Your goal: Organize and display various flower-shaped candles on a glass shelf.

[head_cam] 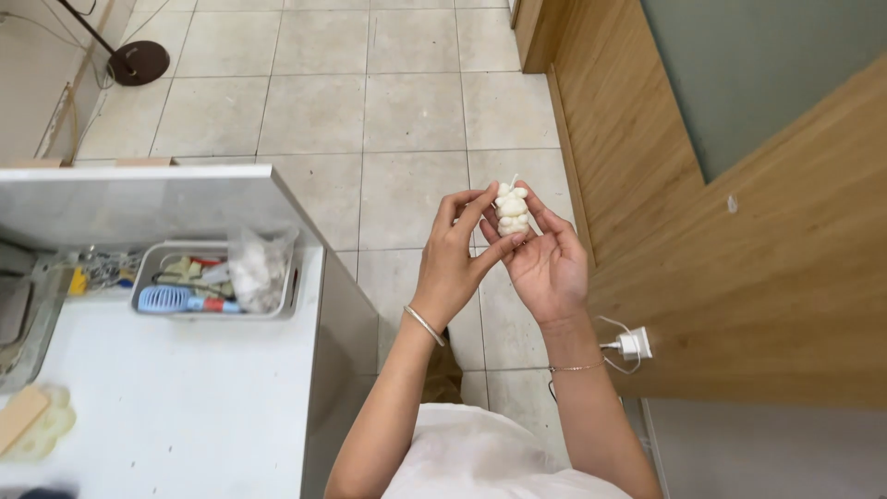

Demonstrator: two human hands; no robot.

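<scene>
A small white bear-shaped candle [511,211] with a thin wick on top is held upright between both hands above the tiled floor. My right hand [547,261] cradles it from below and behind, palm up. My left hand [455,259] pinches its left side with thumb and fingers. Both wrists wear thin bracelets.
A white worktop [185,397] is at the lower left, with a grey tray [148,282] holding a blue brush, a plastic bag and small tools. A pale mould piece [37,425] lies at its left edge. A wooden wall [739,277] with a white plugged-in charger [632,344] stands at right.
</scene>
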